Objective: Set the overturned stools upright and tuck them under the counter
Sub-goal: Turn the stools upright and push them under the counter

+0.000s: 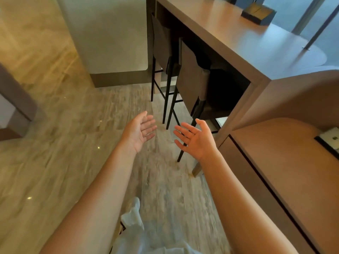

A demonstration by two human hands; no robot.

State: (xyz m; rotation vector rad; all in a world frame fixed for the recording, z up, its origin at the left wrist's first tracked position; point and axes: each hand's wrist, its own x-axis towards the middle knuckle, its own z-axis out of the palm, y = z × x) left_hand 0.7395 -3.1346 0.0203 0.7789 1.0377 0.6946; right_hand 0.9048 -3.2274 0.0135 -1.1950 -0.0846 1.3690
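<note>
Two bar stools with brown backs and thin black legs stand upright, tucked under the wooden counter (238, 39). The near stool (190, 79) is just ahead of my hands; the far stool (161, 44) stands behind it by the wall. My left hand (141, 131) and my right hand (196, 138) are held out in front of me over the floor, palms up, fingers spread, holding nothing. The right hand hangs in front of the near stool's legs without touching them.
Polished stone floor (73, 125) spreads to the left and below me. A grey pillar (110, 33) stands behind the stools. A curved brown cabinet (284, 162) sits at the right. A dark box (258, 12) lies on the counter.
</note>
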